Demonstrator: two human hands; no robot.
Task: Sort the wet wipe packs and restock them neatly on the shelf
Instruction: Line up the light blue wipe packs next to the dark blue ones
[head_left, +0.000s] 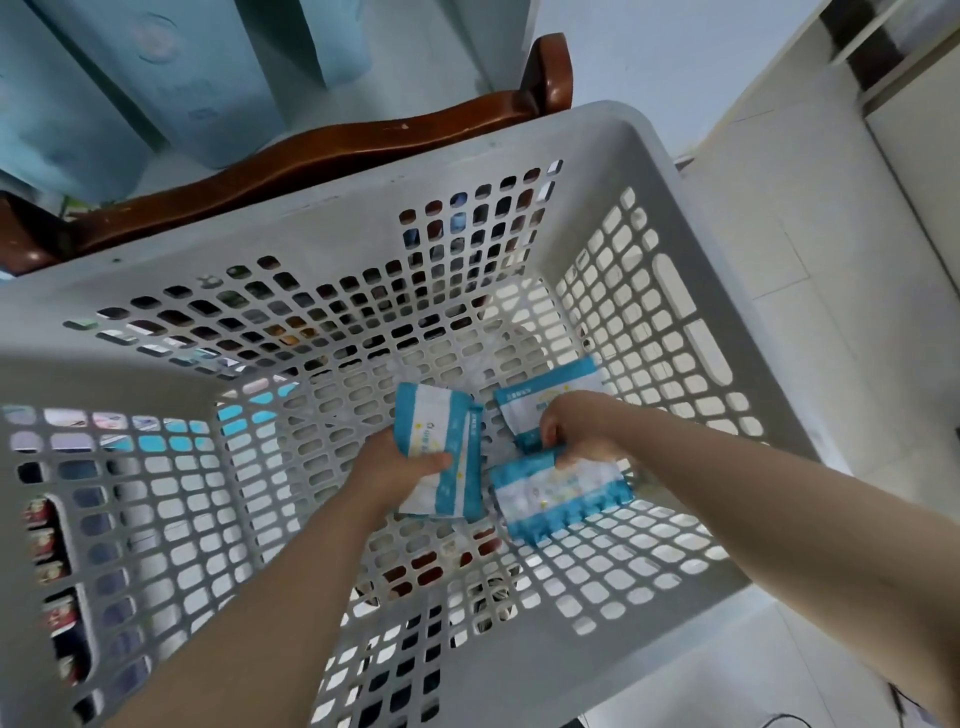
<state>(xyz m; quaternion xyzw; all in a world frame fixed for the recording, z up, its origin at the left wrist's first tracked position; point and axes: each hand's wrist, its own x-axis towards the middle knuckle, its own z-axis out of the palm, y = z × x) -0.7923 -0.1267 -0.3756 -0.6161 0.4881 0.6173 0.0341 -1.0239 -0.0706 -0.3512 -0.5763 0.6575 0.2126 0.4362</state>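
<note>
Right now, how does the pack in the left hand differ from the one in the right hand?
Pose: the left-hand pack has its blue bands running up the frame; the right-hand pack has them running across.
Grip: the left hand wraps its pack's side, thumb over the front; the right hand pinches its pack's top edge.
Shared: both are white with blue bands, inside the basket.

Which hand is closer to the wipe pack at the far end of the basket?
Right. The right hand, gripping a near pack, partly covers the far pack. The left hand is off to its left, holding another pack.
</note>
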